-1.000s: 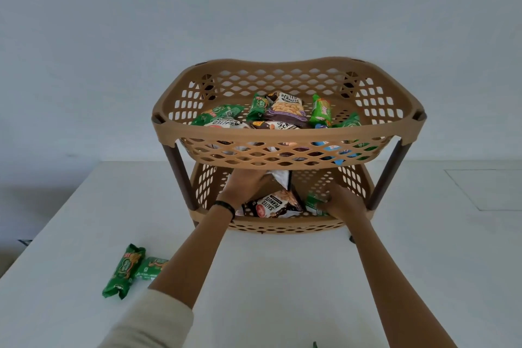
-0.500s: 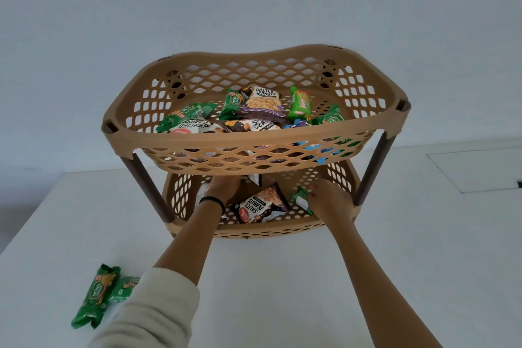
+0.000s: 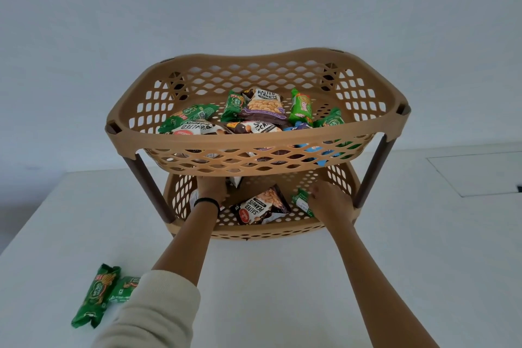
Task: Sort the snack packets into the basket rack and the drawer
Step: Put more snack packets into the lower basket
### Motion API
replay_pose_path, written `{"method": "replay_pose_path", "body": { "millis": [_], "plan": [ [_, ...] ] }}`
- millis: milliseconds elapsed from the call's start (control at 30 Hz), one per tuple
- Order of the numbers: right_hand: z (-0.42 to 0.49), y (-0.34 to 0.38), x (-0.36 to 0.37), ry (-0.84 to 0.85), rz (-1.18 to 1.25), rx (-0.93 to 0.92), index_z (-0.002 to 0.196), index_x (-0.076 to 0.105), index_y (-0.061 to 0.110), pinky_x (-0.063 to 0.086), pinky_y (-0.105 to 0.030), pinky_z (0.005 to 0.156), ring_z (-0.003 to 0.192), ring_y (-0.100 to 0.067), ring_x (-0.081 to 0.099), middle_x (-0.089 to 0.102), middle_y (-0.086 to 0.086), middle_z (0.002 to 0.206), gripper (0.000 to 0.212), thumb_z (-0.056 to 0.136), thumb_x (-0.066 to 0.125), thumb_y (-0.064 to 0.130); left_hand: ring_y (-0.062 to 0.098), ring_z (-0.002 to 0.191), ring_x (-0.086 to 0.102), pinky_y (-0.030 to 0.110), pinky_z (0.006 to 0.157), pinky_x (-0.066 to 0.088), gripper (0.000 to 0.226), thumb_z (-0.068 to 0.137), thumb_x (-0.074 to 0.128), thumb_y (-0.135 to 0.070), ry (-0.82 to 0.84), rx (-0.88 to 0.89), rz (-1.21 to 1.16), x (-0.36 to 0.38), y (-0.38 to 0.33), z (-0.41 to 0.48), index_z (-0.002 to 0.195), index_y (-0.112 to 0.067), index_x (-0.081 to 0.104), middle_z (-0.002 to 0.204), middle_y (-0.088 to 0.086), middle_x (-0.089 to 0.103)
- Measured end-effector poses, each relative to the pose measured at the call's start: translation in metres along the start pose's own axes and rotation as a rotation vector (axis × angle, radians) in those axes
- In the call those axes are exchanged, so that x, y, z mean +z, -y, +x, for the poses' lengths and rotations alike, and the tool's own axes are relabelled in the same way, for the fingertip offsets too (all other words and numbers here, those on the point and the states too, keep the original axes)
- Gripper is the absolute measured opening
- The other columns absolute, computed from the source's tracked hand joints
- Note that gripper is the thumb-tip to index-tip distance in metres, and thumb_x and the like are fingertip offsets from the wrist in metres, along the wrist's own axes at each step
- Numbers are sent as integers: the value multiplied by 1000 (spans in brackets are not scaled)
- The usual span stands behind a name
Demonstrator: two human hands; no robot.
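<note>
Our basket rack stands on the white worktop, and both our arms reach into its lower basket. Our left hand is in the left part of that tier, back upward, with its fingers hidden under the upper basket. A white and dark packet corner shows just beside them, but we cannot tell whether the hand grasps it. A black wristband sits on that wrist, and a cream sleeve covers the arm nearer us. Our right hand is in the right part of the lower tier, fingers curled onto the end of a small green packet, which stands tilted. Between the two hands a salted peanuts packet lies on the lower tier's floor. The upper tier holds a heap of snack packets, peanuts and green ones mixed. On the worktop, in front of the rack and to its left, lie two green packets, touching each other.
</note>
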State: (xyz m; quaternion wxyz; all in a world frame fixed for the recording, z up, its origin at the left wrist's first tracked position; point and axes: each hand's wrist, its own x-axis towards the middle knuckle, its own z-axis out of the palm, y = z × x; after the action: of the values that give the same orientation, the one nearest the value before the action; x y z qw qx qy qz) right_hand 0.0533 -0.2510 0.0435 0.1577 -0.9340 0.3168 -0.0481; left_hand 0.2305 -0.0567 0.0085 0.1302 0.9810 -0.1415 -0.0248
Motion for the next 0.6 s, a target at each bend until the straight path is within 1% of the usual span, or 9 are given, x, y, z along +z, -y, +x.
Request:
{"method": "replay_pose_path", "body": {
  "millis": [100, 167, 200, 233, 300, 367, 400, 500, 600],
  "plan": [
    [1, -1, 1, -21, -20, -17, 99, 61, 17, 44, -23, 59, 74, -13, 57, 66, 1, 90, 17, 92, 49, 26, 31, 130, 42, 43, 108, 37, 45, 94, 49, -23, 52, 34, 98, 0, 2, 0, 137, -12, 39, 140, 11, 46],
    [1, -1, 1, -41, -8, -15, 99, 61, 17, 42, -22, 57, 71, -12, 55, 68, 0, 91, 16, 92, 50, 26, 32, 129, 43, 45, 105, 39, 47, 93, 51, -27, 87, 50, 112, -1, 1, -1, 136, -12, 39, 139, 11, 46],
    [1, 0, 2, -48, -5, -14, 99, 62, 17, 42, -22, 56, 70, -12, 54, 68, 0, 90, 16, 92, 50, 26, 32, 129, 43, 46, 106, 38, 47, 92, 52, -28, 74, 57, 103, -2, 0, -3, 135, -12, 40, 140, 11, 46],
    [1, 0, 2, -51, -2, -10, 98, 62, 17, 41, -22, 56, 70, -12, 55, 68, 0, 90, 16, 92, 51, 26, 31, 130, 42, 46, 107, 37, 47, 92, 53, -27, 32, 64, 73, -4, -1, -6, 135, -13, 41, 140, 10, 46],
    [0, 0, 2, -66, 10, 8, 97, 62, 17, 41, -21, 56, 71, -14, 58, 66, 0, 86, 16, 92, 52, 28, 30, 130, 42, 45, 108, 36, 43, 91, 55, -23, -120, 105, -34, -10, -5, -15, 132, -14, 45, 139, 9, 49],
    [-1, 1, 2, -86, 20, 25, 91, 62, 17, 37, -18, 50, 65, -12, 54, 59, 3, 75, 15, 91, 53, 29, 29, 128, 44, 41, 108, 37, 41, 91, 54, -20, -240, 171, -83, -16, -8, -28, 131, -13, 47, 137, 9, 51],
    [-1, 1, 2, -93, 26, 23, 88, 62, 16, 34, -18, 47, 61, -11, 51, 55, 5, 71, 15, 91, 53, 28, 28, 127, 46, 40, 107, 39, 41, 92, 53, -20, -256, 205, -82, -19, -9, -36, 131, -12, 46, 136, 9, 52],
    [-1, 0, 2, -110, 55, 11, 81, 61, 16, 32, -18, 44, 58, -10, 50, 53, 5, 67, 17, 91, 52, 26, 25, 123, 52, 39, 98, 48, 44, 94, 51, -26, -163, 290, -130, -27, -7, -65, 134, -14, 42, 135, 8, 53],
    [-2, -1, 2, -92, 56, -22, 88, 64, 14, 41, -21, 53, 67, -14, 57, 61, 1, 75, 19, 91, 50, 26, 20, 111, 61, 35, 84, 57, 40, 97, 45, -33, -66, 356, -254, -29, -3, -96, 134, -20, 44, 132, 6, 56]
  ]
}}
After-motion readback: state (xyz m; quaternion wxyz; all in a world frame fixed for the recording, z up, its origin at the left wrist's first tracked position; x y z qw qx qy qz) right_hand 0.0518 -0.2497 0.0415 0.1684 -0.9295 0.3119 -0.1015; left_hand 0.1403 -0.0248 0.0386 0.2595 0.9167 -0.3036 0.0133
